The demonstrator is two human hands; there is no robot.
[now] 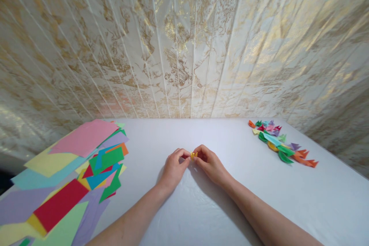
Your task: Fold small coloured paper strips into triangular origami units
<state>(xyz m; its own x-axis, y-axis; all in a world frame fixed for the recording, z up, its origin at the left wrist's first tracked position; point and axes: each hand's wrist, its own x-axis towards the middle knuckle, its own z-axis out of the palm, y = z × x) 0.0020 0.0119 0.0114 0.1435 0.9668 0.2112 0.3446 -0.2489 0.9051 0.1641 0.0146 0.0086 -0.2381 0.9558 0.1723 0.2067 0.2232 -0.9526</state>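
Yellow folded paper (194, 155) is pinched between both hands (175, 164).

The left hand (173, 166) and right hand (212, 164) were bare, with slender fingers (201, 148) and rounded knuckles. The left forearm (135, 211) and right forearm (258, 207) were bare too, smooth and slim, narrowing toward the wrists (228, 180) and widening toward the lower edge of the view. The fingernails were too small to make out.
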